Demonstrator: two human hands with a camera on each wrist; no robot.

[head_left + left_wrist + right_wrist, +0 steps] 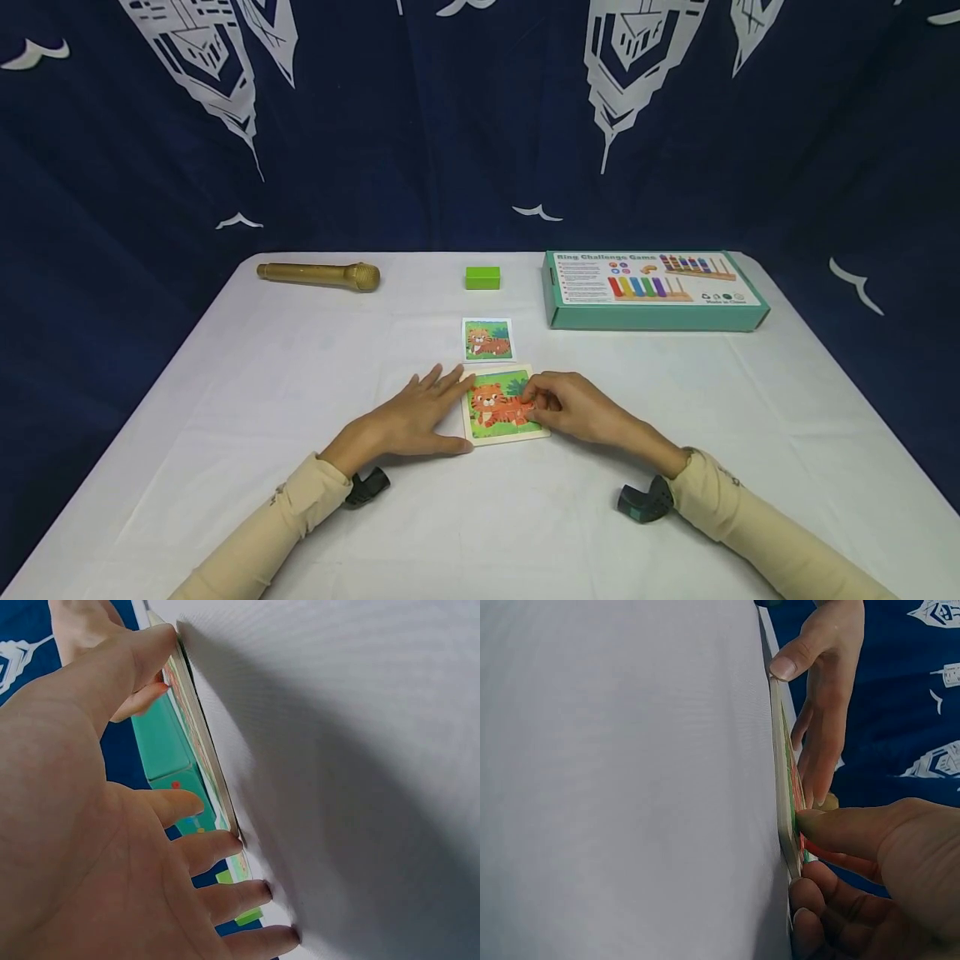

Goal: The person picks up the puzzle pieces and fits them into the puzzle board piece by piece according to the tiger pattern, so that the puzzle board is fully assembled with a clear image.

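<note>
A tiger jigsaw puzzle (pixel 498 408) with a pale wooden border lies flat on the white table. My left hand (pixel 420 417) spreads its fingers along the left side of it. The left thumb touches the near left corner, and the index fingertip overlaps the upper left of the picture. At the right side, my right hand (pixel 577 407) has curled fingers, with thumb and forefinger pinching a puzzle piece over the tiger's rear; the fingers partly hide that piece. In the right wrist view the thumb (pixel 840 829) lies on the picture surface, close to the wooden edge.
Just behind the puzzle lies a small matching tiger card (pixel 488 340). Farther back are a green block (pixel 482 278), a gold microphone (pixel 318 275) at left and a teal ring game box (pixel 656 317) at right. A dark blue patterned curtain (pixel 420 125) hangs behind the table.
</note>
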